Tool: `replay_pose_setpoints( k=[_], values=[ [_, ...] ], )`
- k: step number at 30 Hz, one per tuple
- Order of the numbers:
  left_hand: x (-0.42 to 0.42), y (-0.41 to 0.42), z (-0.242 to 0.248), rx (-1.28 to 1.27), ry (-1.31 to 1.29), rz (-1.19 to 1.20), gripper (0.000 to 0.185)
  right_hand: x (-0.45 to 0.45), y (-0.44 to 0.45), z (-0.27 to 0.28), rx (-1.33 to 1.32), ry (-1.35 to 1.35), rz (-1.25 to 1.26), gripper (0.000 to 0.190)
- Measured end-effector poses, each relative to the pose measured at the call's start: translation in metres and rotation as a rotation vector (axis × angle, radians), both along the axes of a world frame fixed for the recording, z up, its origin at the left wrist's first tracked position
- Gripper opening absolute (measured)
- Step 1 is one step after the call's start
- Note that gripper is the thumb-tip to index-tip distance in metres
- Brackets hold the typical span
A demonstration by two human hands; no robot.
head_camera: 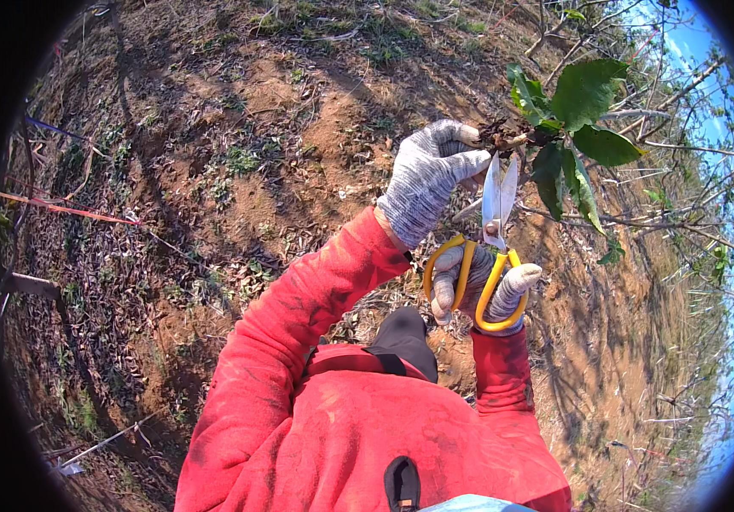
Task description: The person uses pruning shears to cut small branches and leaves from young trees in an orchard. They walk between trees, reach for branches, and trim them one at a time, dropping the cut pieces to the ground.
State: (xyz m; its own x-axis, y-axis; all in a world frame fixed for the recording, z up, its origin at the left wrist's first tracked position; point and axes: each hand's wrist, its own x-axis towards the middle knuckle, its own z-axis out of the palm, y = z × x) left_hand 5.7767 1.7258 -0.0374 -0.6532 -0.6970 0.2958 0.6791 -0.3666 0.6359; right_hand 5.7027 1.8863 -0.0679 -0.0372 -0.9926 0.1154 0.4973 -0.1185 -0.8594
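My left hand point(427, 173), in a grey knitted glove, pinches a clump of dry brown plant matter point(500, 136) at the base of a leafy shoot. Broad green leaves point(587, 96) spread to the right of it. Below, my right hand point(485, 288), gloved too, has its thumb and fingers in the yellow handles of a pair of scissors point(498, 205). The blades point up, slightly parted, with their tips just beneath the brown clump. Whether the tips touch it, I cannot tell.
Bare branches point(654, 224) reach in from the right. Sloping reddish soil point(264, 96) with dry leaves and small weeds lies around me. An orange-red string point(72, 208) crosses at the left, near a wooden piece point(34, 285). A pale stick point(108, 440) lies lower left.
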Motion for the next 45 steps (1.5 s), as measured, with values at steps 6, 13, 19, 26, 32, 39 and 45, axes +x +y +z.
replay_pose_setpoints(
  k=[6, 13, 19, 26, 32, 39, 45],
  values=[
    [0.0, 0.002, -0.004, -0.009, -0.006, 0.041, 0.029, 0.0, 0.006, 0.027, 0.14, 0.003, 0.032, 0.105],
    [-0.002, 0.004, -0.009, 0.036, -0.033, 0.019, 0.031, -0.003, 0.016, 0.094, 0.453, 1.424, -0.372, 0.056],
    [-0.005, 0.011, -0.005, -0.008, 0.01, 0.091, 0.034, 0.011, 0.015, 0.143, 0.282, 2.38, -0.63, 0.067],
    [-0.013, 0.027, 0.001, 0.012, 0.045, 0.085, 0.038, 0.025, 0.014, 0.183, 0.561, 2.739, -0.513, 0.068],
    [-0.023, 0.034, -0.006, -0.07, 0.028, 0.121, 0.044, 0.049, -0.003, 0.208, 0.872, 2.729, -0.313, 0.039],
    [-0.028, 0.037, -0.01, -0.126, 0.006, 0.156, 0.058, 0.038, -0.009, 0.197, 0.685, 2.937, -0.289, 0.038],
    [-0.021, 0.038, -0.009, -0.097, 0.034, 0.117, 0.058, 0.011, -0.002, 0.186, 0.498, 2.88, -0.433, 0.033]
  ],
)
